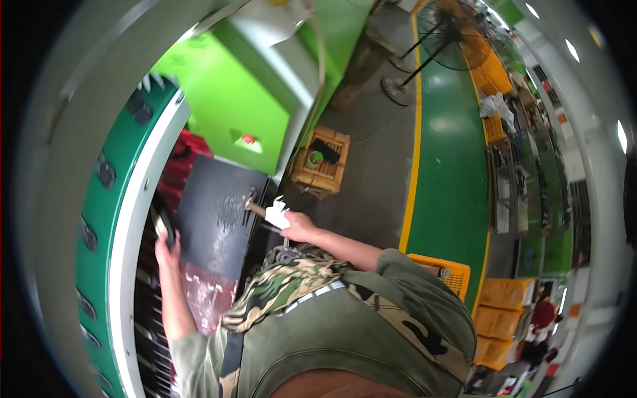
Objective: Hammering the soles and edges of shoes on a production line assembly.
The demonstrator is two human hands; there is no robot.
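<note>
I read this as a mid-handling step at the dark, scuffed flat metal plate (215, 222): my left hand (164, 247), at the plate's left edge, has its grip closed round a small dark, pale-ended piece (161, 227) (kind unclear). My right hand (296, 227), off the plate's right edge, pinches crumpled white scraps (277, 213) beside a brown handle (255, 208). Next likely needs steady placement.

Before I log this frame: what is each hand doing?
Left hand: closed on a small dark object.
Right hand: holding a white rag.
</note>
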